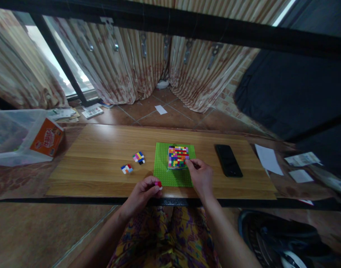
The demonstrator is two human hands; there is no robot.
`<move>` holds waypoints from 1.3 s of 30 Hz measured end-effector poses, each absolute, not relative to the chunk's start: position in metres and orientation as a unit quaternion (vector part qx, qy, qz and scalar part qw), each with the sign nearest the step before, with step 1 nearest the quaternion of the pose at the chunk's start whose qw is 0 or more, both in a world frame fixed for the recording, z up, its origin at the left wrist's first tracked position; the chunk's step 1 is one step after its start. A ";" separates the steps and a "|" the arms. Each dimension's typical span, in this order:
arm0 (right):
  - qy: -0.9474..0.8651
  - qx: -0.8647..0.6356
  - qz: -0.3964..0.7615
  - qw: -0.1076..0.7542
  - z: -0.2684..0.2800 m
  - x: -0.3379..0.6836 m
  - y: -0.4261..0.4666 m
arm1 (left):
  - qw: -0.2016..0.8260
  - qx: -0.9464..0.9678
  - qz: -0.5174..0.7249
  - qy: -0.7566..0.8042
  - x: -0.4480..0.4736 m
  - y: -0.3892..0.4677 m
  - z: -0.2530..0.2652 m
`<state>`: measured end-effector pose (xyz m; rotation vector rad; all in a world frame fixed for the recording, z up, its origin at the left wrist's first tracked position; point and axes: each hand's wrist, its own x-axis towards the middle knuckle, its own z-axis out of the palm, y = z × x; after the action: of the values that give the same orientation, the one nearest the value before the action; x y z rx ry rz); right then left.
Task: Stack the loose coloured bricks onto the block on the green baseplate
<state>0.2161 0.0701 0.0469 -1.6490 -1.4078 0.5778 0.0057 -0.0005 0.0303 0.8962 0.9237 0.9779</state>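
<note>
Head | wooden table (103, 149); tiled floor (146, 111), curtains (150, 70) beyond | left hand (144, 188) pinching red brick (159, 184) | right hand (201, 175): grip unclear

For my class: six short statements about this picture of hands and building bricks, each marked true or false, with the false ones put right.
1. The left hand holds a small red-and-white brick piece. True.
2. The right hand has its fingertips at the right edge of the multicoloured brick block. True.
3. The baseplate under the block is blue. False: it is green.
4. The phone lies left of the baseplate. False: it lies to the right.
5. Two small brick clusters lie on the table, left of the baseplate. True.
6. The translucent tub is at the picture's right edge. False: it is at the left edge.
</note>
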 end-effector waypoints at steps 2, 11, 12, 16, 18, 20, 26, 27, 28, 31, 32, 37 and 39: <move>-0.562 -0.664 0.234 0.434 0.047 0.215 0.070 | 0.692 0.399 0.437 0.413 0.006 -0.001 0.031; -0.531 -0.660 0.273 0.456 0.043 0.215 0.074 | 0.692 0.397 0.436 0.417 0.007 -0.002 0.032; -0.531 -0.662 0.270 0.455 0.042 0.216 0.073 | 0.692 0.397 0.437 0.416 0.006 -0.002 0.031; -0.552 -0.677 0.219 0.436 0.043 0.218 0.069 | 0.695 0.396 0.436 0.412 0.005 -0.002 0.029; -0.564 -0.682 0.191 0.424 0.045 0.218 0.068 | 0.696 0.394 0.434 0.414 0.005 -0.002 0.029; -0.578 -0.680 0.172 0.416 0.046 0.216 0.069 | 0.695 0.392 0.434 0.418 0.005 -0.002 0.030; -0.600 -0.637 0.211 0.436 0.046 0.212 0.071 | 0.697 0.388 0.437 0.415 0.005 -0.002 0.028; -0.597 -0.625 0.233 0.446 0.045 0.212 0.071 | 0.697 0.389 0.437 0.416 0.005 -0.002 0.027; -0.591 -0.614 0.253 0.458 0.044 0.213 0.070 | 0.696 0.389 0.435 0.417 0.005 -0.002 0.027; -0.562 -0.600 0.282 0.495 0.041 0.216 0.069 | 0.696 0.389 0.434 0.419 0.004 -0.002 0.027; -0.551 -0.602 0.283 0.504 0.040 0.218 0.069 | 0.697 0.388 0.434 0.419 0.004 -0.002 0.027; -0.510 -0.621 0.288 0.521 0.036 0.224 0.068 | 0.695 0.385 0.442 0.418 0.005 -0.003 0.028; -0.497 -0.622 0.305 0.523 0.034 0.222 0.070 | 0.695 0.384 0.441 0.417 0.005 -0.003 0.029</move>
<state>0.2221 0.0704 0.0337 -1.4883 -1.1892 0.7304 0.0053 -0.0028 0.0287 0.8577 0.9316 0.9849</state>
